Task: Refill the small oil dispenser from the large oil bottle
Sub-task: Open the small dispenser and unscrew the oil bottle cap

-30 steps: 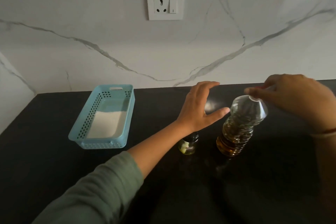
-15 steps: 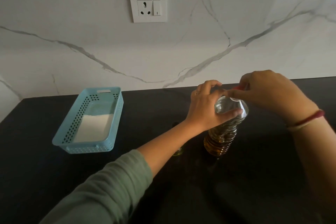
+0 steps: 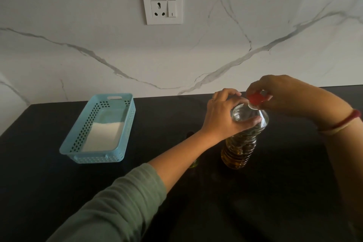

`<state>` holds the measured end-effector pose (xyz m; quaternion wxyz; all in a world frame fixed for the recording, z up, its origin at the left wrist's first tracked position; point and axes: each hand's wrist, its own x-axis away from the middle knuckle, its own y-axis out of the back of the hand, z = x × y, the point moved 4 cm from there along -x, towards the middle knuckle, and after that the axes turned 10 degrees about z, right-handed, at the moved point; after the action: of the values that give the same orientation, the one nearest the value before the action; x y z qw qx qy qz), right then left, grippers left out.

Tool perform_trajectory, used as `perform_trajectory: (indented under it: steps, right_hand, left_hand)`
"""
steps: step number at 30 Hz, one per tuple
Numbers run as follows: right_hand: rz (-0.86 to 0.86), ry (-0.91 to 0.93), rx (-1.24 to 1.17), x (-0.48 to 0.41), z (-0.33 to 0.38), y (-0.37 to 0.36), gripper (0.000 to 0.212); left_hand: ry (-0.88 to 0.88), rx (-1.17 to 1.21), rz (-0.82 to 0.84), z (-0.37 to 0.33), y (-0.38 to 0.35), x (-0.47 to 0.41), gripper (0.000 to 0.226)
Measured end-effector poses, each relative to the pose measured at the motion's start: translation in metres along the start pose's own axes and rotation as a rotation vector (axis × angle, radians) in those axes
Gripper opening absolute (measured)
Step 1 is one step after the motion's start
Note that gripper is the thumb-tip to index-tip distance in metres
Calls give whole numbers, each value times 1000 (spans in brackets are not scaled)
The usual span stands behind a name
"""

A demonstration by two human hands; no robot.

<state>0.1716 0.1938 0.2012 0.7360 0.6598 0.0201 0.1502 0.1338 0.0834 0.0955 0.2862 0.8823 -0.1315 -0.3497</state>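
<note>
Black stone counter point(image 3: 275, 192) fills the near view, dark and glossy, and a green sleeve point(image 3: 117, 202) crosses it from the lower left. Behind that forearm the small oil dispenser point(image 3: 193, 164) shows only a yellowish sliver of its base, so I cannot tell whether it is lidded. It stands just left of the large oil bottle point(image 3: 238, 151), near it but seemingly not touching. The bottle stands upright on the counter, long axis vertical, with amber oil in its ribbed lower part. The left hand point(image 3: 222, 116) wraps the clear shoulder, fingers and thumb curled round it to steady it. At the neck sits the red cap point(image 3: 255, 98), which the right hand point(image 3: 284, 94), reaching in from the right, pinches between thumb and fingertips. Whether the cap is threaded on or already loose is unclear. This looks like the uncapping step, with no pouring begun. The pour would have to tip leftward toward the dispenser, which the left arm now covers. Farther off, well to the left, a blue basket point(image 3: 94, 158) holds something pale. Beyond is the marble wall point(image 3: 98, 45) with a socket point(image 3: 162, 8).
</note>
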Motion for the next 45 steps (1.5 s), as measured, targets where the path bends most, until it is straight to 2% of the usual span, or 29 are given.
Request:
perform_trajectory:
  steps: [6,10,14,18,20,21,24,25,28,30,35,37,38,41,42,45]
  right_hand:
    - [98,14,-50,2,-3,-5,47]
    - [-3,-149,-6,0,-7,-4,64]
    - [-92,-177,94,-1,-5,-1,44]
    - [-67,-83,58,0,0,1,23]
    - [-33,-22,47,1,1,2,22]
    - [-1,2,41,1,1,0,32]
    - [65,-24,1,2,0,-6,81]
    - [45,-60,12,1,-1,-6,85]
    - [-65,-189,112,-2,-5,-5,68]
    - [-116,-213,144,-3,-3,-4,53]
    - [-62,-111,117,-3,3,-2,24]
    - [-20,-52,94,-2,3,-2,20]
    - [1,-26,77,-1,3,-2,27]
    - [54,-27,12,0,4,-7,72]
    - [49,-48,12,0,4,-7,80]
    - [-19,-136,84,-3,1,-8,79]
  left_hand:
    - [-6,19,-5,0,0,0,47]
    - [5,11,14,0,-1,0,42]
    - [16,1,21,0,-1,0,42]
    - [5,14,12,-1,0,1,41]
    - [3,18,5,-1,0,1,42]
    - [3,21,2,0,0,1,42]
    - [3,18,12,2,-1,0,45]
    - [0,16,10,2,-1,0,44]
    - [2,16,3,1,-3,0,41]
    - [14,5,15,2,-3,0,42]
    - [17,12,22,0,-2,1,42]
    - [15,12,16,0,-2,1,42]
    - [16,12,15,0,-2,1,43]
    - [15,19,16,2,-2,1,45]
    - [13,21,17,2,-2,1,45]
    - [3,11,10,1,-3,1,43]
